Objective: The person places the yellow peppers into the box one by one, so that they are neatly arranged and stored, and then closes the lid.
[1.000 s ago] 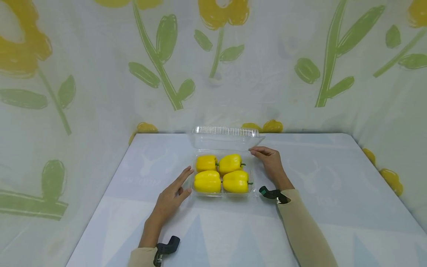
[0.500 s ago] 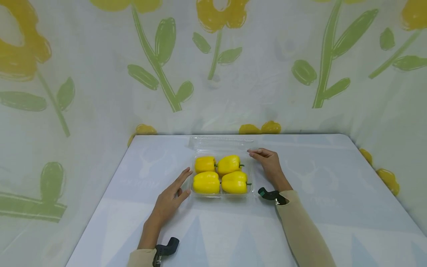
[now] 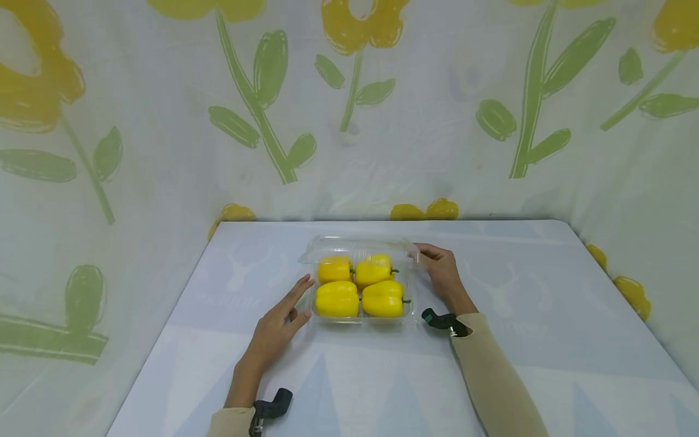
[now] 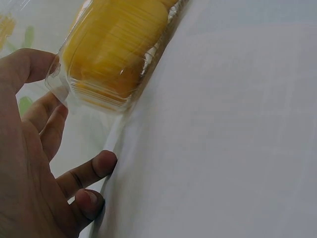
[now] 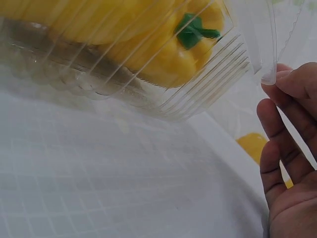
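A clear plastic clamshell container (image 3: 363, 320) holds several yellow bell peppers (image 3: 337, 299) with green stems. Its hinged lid (image 3: 349, 244) leans forward over the back row of peppers. My left hand (image 3: 275, 331) is at the container's left side, fingers mostly straight. In the left wrist view its thumb (image 4: 37, 67) touches the rim near a corner, and other fingers extend below. My right hand (image 3: 443, 270) pinches the clear plastic at the back right, by the lid's edge. The right wrist view shows thumb and index finger (image 5: 282, 89) together on that plastic.
The container stands on a pale table (image 3: 371, 382) with faint printed triangles and deer heads. Behind and beside the table hangs a curtain (image 3: 426, 145) with a yellow flower print. Each wrist wears a black camera mount (image 3: 275, 403).
The lid has swung forward and down from its raised position, now covering the back peppers. My right hand shifts only slightly; the left hand stays in place at the container's side.
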The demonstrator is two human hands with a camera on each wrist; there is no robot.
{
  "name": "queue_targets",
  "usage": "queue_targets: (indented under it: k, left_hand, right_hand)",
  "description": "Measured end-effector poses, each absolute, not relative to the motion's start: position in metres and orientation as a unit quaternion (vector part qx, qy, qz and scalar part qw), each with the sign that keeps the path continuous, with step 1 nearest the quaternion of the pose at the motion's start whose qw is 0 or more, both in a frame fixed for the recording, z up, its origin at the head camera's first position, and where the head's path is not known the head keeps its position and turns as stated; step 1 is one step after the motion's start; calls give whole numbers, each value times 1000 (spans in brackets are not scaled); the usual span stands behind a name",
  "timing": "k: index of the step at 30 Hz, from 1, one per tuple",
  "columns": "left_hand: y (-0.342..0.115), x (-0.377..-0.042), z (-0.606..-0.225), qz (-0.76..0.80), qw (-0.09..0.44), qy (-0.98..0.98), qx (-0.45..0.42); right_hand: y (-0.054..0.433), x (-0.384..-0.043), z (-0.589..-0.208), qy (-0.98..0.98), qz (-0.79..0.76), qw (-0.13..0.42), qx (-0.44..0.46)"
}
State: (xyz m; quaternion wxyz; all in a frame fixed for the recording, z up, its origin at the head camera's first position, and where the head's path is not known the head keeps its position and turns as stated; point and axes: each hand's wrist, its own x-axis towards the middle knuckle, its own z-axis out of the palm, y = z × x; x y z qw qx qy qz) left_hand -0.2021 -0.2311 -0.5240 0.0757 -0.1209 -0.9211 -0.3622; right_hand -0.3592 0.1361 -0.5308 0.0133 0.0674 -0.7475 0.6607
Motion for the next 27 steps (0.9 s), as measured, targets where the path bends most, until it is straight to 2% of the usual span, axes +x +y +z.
queue_targets:
  k: [27]
  left_hand:
    - [-232, -200, -527, -356, 62, -930, -72]
  right_hand:
    - [137, -354, -531, -738, 668, 23, 94]
